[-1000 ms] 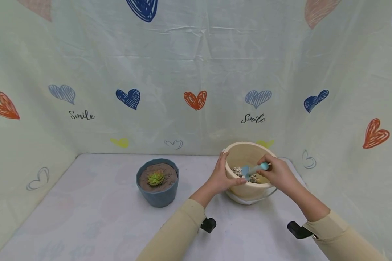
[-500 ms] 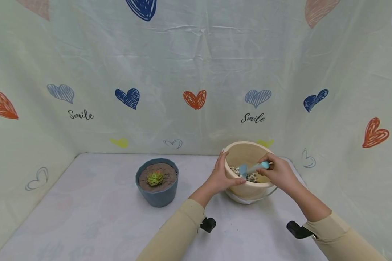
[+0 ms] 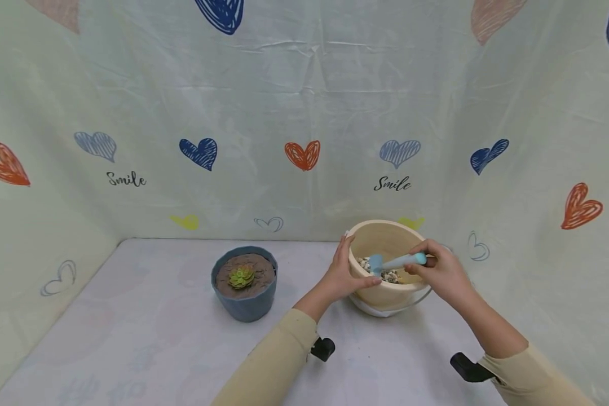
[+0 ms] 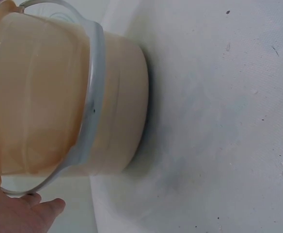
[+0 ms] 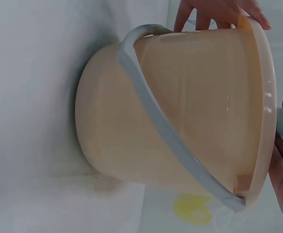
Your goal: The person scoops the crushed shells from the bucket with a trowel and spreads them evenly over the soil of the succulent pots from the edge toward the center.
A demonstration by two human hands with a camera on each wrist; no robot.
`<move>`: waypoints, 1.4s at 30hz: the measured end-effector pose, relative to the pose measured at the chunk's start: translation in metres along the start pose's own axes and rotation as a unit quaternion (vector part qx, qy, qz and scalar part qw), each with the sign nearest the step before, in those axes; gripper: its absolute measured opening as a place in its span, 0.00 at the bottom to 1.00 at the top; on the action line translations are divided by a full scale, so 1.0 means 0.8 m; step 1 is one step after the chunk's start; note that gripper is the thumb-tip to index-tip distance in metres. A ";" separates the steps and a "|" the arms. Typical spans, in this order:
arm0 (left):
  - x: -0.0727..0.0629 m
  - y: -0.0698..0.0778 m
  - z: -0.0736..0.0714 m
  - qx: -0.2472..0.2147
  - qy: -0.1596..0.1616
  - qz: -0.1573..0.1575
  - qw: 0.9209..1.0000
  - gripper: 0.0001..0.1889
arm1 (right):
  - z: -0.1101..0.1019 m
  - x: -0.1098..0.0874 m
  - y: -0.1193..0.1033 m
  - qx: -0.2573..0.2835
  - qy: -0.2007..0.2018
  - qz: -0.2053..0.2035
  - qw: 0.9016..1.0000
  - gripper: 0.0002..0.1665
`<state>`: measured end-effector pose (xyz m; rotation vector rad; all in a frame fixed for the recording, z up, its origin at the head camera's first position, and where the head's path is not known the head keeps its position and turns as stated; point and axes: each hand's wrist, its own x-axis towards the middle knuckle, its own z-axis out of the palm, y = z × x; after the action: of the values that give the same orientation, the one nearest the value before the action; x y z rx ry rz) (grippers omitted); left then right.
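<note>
A cream-coloured bucket point(image 3: 383, 296) with a grey-white handle point(image 4: 94, 92) stands at the right of the white table. My left hand point(image 3: 344, 276) holds its left side, with the thumb over the front rim and the fingers along the outer wall. Between thumb and fingers, my right hand point(image 3: 444, 274) grips the handle of a small light-blue toy shovel point(image 3: 398, 263). The shovel's blade points left, over speckled pebbles point(image 3: 389, 276) inside the bucket. Whether the blade carries any pebbles cannot be told. In the right wrist view the bucket point(image 5: 199, 87) hides most of the shovel.
A blue-grey pot point(image 3: 248, 309) of brown soil with a green succulent point(image 3: 241, 277) stands left of the bucket. A pale curtain point(image 3: 335, 101) printed with hearts hangs behind the white table point(image 3: 147, 327) and along both sides.
My right hand has moved slightly right with the shovel, more of whose handle now shows. The blade has shifted a little left and up. My left hand stays on the bucket.
</note>
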<state>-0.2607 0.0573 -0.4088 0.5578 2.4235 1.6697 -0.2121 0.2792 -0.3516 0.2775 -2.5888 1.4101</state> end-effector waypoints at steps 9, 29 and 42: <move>0.000 -0.001 -0.001 0.005 -0.001 0.004 1.000 0.59 | -0.014 -0.013 -0.001 0.009 0.023 0.015 1.000 0.14; 0.000 0.003 -0.001 0.022 0.000 -0.002 1.000 0.62 | -0.034 -0.031 -0.008 0.056 0.058 0.010 0.997 0.16; -0.016 0.020 -0.007 0.065 0.050 -0.031 0.996 0.55 | -0.035 -0.046 -0.005 0.148 0.103 0.031 0.983 0.15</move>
<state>-0.2476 0.0526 -0.3933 0.4190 2.6064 1.5606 -0.1736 0.3035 -0.3424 0.0838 -2.2385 1.7463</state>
